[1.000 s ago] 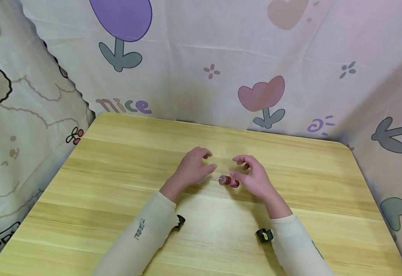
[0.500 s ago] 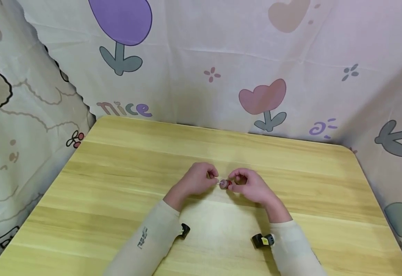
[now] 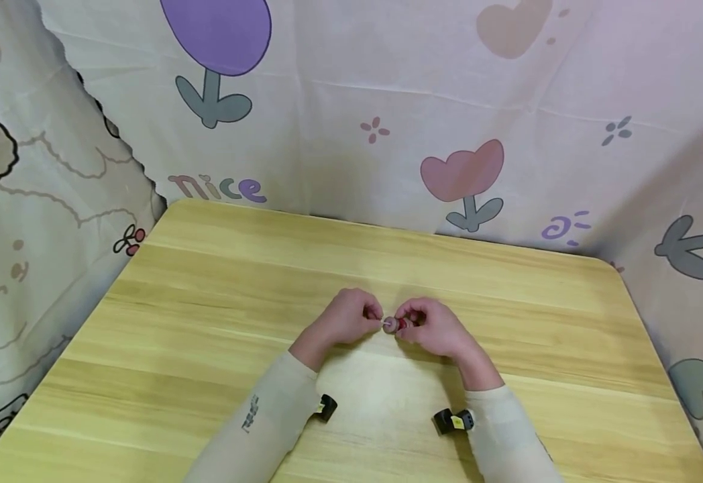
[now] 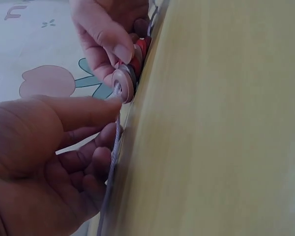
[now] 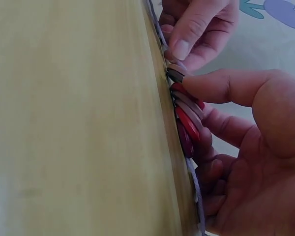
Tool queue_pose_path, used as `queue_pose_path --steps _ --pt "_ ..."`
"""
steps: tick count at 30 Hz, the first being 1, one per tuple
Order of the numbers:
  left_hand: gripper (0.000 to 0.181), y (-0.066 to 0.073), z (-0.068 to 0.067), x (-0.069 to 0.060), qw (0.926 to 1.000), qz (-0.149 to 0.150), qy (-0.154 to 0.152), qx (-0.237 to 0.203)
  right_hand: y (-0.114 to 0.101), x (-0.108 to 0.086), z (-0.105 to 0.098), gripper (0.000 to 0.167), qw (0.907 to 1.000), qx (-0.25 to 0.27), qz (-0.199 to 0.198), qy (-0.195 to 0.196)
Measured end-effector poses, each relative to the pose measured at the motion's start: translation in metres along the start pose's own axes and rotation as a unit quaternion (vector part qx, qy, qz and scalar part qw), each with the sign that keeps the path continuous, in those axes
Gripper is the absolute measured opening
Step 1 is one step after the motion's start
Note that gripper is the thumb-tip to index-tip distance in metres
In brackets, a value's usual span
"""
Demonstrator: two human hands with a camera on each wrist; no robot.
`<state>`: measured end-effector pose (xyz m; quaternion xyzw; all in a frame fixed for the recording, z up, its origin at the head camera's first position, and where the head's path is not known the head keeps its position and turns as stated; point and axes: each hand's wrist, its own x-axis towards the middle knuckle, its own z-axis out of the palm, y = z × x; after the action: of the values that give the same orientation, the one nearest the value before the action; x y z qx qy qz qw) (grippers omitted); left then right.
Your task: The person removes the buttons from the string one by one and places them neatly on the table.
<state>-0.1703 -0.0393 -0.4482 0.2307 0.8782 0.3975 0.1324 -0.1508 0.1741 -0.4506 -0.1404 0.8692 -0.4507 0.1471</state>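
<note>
Several round buttons [image 5: 188,123], pink, dark grey, red and maroon, sit in a row on a pale cord [image 4: 111,167] low over the table. My left hand [image 3: 347,317] pinches the cord between thumb and fingers, right beside the end pink button [image 4: 124,85]. From the other side my right hand [image 3: 436,327] grips the row of buttons with its thumb and fingers. Cord trails out from both ends of the row in the wrist views. Fingers hide part of the buttons in the head view.
A wood-grain table [image 3: 206,268] lies under both hands. Printed cloth [image 3: 327,100] hangs behind it and along both sides. Small black wrist cameras [image 3: 451,421] sit by the sleeves.
Both hands have come down and inward to the buttons. The left now pinches the cord beside them, and the right has closed on the row.
</note>
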Motion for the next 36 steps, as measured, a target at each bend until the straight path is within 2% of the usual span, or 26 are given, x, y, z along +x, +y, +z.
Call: queue_pose_path --steps 5,9,12,18,22,25,28,31,36 --pt "0.010 0.001 0.002 0.000 0.9995 0.004 -0.001 0.031 -0.001 0.000 0.002 0.010 0.9995 -0.030 -0.001 0.008" --pt "0.014 0.001 0.004 0.000 0.9987 0.004 -0.004 0.051 0.000 0.000 0.004 0.015 0.9986 -0.050 -0.017 0.011" --pt "0.009 0.001 0.005 0.000 0.9984 0.006 -0.003 0.056 0.001 0.001 0.003 0.014 0.9985 -0.048 -0.024 0.007" --pt "0.003 0.001 0.006 0.001 0.9973 0.020 -0.011 0.069 0.000 -0.001 0.002 0.013 0.9996 -0.026 -0.009 0.012" --pt "0.012 0.002 0.006 0.001 0.9973 0.027 -0.012 0.067 0.002 -0.002 0.002 0.011 0.9999 0.005 0.002 0.016" --pt "0.013 0.002 0.007 0.000 0.9987 0.018 -0.008 0.046 0.002 -0.002 0.002 0.011 0.9992 0.034 0.014 0.016" --pt "0.012 0.001 0.006 -0.001 1.0000 0.004 0.000 0.001 0.003 -0.001 0.001 0.012 0.9972 0.072 0.018 0.009" --pt "0.010 0.002 0.005 -0.001 0.9987 -0.002 0.006 -0.050 0.004 -0.001 -0.001 0.014 0.9933 0.115 0.010 0.002" --pt "0.010 0.005 0.005 -0.001 0.9938 -0.001 0.014 -0.110 0.010 0.000 -0.006 0.021 0.9820 0.188 -0.019 -0.008"
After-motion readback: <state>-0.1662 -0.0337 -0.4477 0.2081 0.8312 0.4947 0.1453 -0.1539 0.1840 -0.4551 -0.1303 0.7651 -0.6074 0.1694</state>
